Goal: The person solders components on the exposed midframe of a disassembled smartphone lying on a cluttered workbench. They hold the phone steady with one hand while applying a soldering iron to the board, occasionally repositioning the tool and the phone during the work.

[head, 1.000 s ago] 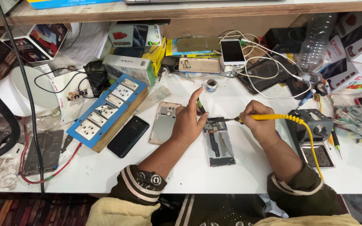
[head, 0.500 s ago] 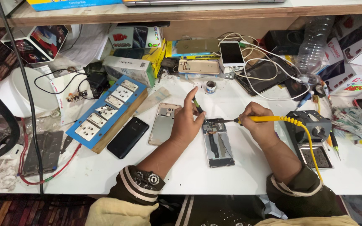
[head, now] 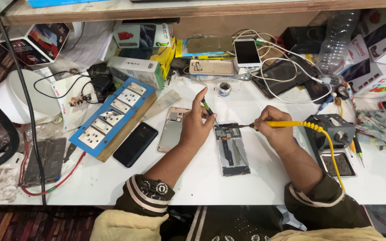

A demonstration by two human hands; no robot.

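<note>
Soldering iron (head: 287, 124) lies crosswise — tip toward opened phone (head: 232, 148).

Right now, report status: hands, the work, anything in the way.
Left hand pinches thin tool beside opened phone. Right hand holds yellow soldering iron, tip on phone's top edge. Nothing between.

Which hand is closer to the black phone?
Left. The left hand is just right of the black phone; the right hand is farther right, past the opened phone.

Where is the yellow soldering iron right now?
In the head view, the yellow soldering iron is in the right hand, right of centre, its tip at the top of the opened phone.
</note>
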